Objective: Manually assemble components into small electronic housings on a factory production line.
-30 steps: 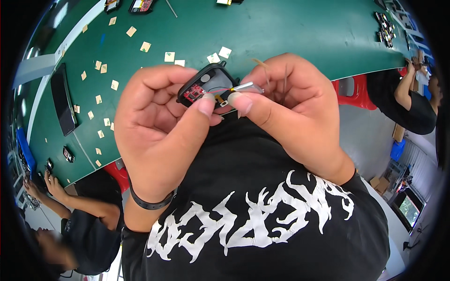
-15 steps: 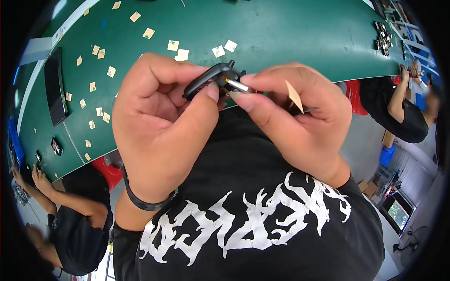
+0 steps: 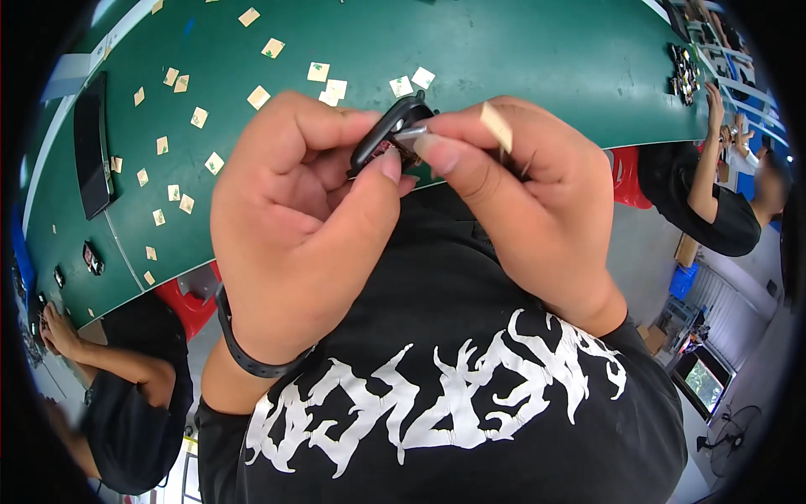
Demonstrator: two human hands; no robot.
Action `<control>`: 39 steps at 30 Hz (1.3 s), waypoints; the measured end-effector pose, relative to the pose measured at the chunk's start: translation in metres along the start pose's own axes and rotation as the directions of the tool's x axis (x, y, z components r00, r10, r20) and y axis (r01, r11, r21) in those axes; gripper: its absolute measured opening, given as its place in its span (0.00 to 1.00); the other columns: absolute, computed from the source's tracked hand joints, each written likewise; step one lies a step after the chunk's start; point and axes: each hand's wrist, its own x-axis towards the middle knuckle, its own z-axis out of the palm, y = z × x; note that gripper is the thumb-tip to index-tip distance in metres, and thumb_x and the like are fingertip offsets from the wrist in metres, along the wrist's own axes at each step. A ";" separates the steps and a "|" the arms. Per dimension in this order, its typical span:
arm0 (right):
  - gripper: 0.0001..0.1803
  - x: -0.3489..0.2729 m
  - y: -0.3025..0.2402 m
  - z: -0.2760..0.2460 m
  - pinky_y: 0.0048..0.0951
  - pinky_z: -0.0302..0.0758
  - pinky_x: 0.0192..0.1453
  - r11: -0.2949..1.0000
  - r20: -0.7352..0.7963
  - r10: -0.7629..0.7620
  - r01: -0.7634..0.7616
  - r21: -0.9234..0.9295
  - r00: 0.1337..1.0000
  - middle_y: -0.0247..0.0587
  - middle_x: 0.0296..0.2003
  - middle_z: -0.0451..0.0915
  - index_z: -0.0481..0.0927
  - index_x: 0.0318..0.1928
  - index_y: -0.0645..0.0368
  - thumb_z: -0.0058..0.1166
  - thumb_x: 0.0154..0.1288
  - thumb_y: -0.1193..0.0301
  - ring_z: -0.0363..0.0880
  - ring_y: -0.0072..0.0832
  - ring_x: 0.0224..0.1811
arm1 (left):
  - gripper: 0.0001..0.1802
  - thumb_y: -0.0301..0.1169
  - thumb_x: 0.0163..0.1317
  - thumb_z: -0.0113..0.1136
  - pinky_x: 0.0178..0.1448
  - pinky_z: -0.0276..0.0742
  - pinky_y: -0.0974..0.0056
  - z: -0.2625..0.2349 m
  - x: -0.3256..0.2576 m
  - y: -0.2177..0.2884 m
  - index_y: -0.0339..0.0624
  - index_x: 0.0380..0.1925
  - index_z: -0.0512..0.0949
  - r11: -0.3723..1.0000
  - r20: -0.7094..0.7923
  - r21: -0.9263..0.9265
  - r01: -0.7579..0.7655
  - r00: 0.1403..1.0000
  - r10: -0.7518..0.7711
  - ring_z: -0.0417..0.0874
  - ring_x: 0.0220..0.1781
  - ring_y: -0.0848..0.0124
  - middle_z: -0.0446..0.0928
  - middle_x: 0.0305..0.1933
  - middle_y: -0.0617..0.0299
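Observation:
My left hand (image 3: pixel 294 231) is closed around a small black watch-like case (image 3: pixel 383 137), its thumb on the rim. The case is tilted, and some reddish inner parts show in its opening. Between the thumb and forefinger of my right hand (image 3: pixel 550 197) is a small silver battery-like piece (image 3: pixel 410 133), set against the opening. How far it reaches into the case is hidden by my fingers. A cream paper square (image 3: pixel 496 127) also sticks out between the fingers of my right hand.
Many cream squares (image 3: pixel 318 71) lie scattered on the green table (image 3: pixel 520 67). A dark curved panel (image 3: pixel 92 151) and small black devices (image 3: pixel 92 258) are at left, with a pile of dark parts (image 3: pixel 684 74) at far right. People (image 3: pixel 138 370) sit at both sides.
The silver piece has moved left to the case opening, and the case is tilted more steeply. The paper square has shifted up and left with my right hand.

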 end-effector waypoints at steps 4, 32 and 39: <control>0.04 0.002 -0.008 0.008 0.20 0.76 0.39 0.836 0.026 0.304 -0.280 0.472 0.952 0.38 0.31 0.84 0.84 0.38 0.68 0.64 0.63 0.79 0.80 0.18 0.34 | 0.10 0.15 0.64 0.56 0.49 0.88 0.66 -0.002 -0.003 0.002 0.30 0.44 0.72 1.000 0.006 -0.002 0.007 1.000 -0.007 0.83 0.47 0.72 0.78 0.46 0.55; 0.10 0.009 0.001 0.030 0.22 0.81 0.38 0.529 0.267 0.434 -0.483 0.698 0.861 0.38 0.40 0.82 0.77 0.45 0.64 0.62 0.65 0.77 0.83 0.23 0.39 | 0.11 0.17 0.66 0.55 0.48 0.89 0.65 -0.028 -0.015 -0.014 0.37 0.46 0.70 0.955 0.059 -0.281 0.094 0.995 -0.080 0.84 0.50 0.69 0.79 0.50 0.52; 0.09 0.009 -0.001 0.034 0.21 0.78 0.33 0.461 0.292 0.408 -0.471 0.752 0.865 0.38 0.39 0.83 0.78 0.44 0.61 0.62 0.65 0.77 0.82 0.23 0.38 | 0.11 0.17 0.65 0.55 0.49 0.89 0.63 -0.030 -0.018 -0.020 0.37 0.47 0.70 0.954 0.069 -0.300 0.008 0.998 0.013 0.83 0.52 0.66 0.77 0.52 0.49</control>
